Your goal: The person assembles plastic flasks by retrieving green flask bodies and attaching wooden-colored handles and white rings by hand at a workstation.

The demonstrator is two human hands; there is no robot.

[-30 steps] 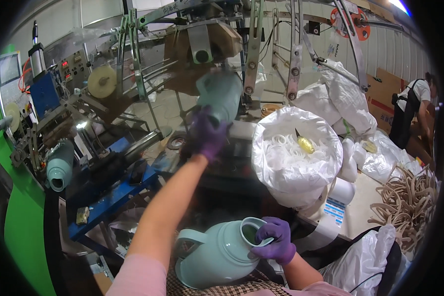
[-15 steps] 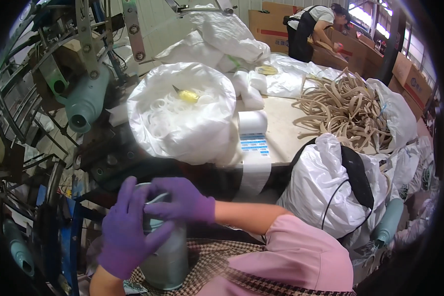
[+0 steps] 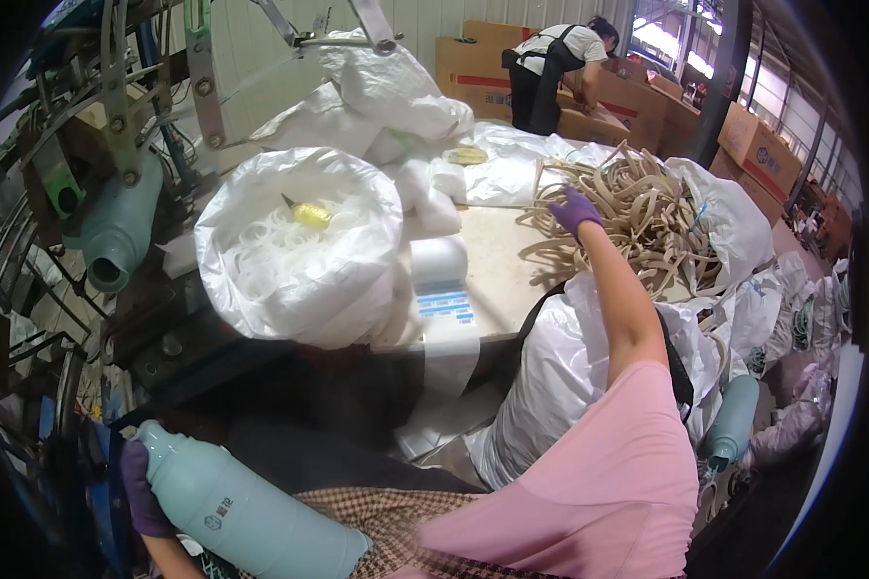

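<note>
A pale green thermos casing (image 3: 251, 507) lies tilted across my lap, its narrow neck toward the upper left. My left hand (image 3: 143, 490), in a purple glove, is closed around the neck end; part of the fingers is hidden behind it. Stretched out to the far right, my right hand (image 3: 574, 212), gloved the same, is at the left edge of a tangled heap of tan strips (image 3: 647, 217). Its fingers look apart, touching the strips, with no strip clearly held.
A white sack of clear rings (image 3: 299, 256) with a yellow-handled tool (image 3: 311, 214) stands left on the table. A label roll (image 3: 438, 261) hangs over the edge. Metal machinery (image 3: 116, 116) and another green casing (image 3: 116, 227) are at left. A person (image 3: 550, 72) bends over boxes behind.
My right hand has left the casing and reached out to the strip heap. The casing has tipped from upright to lying, with my left hand lower and farther left. The view has shifted right.
</note>
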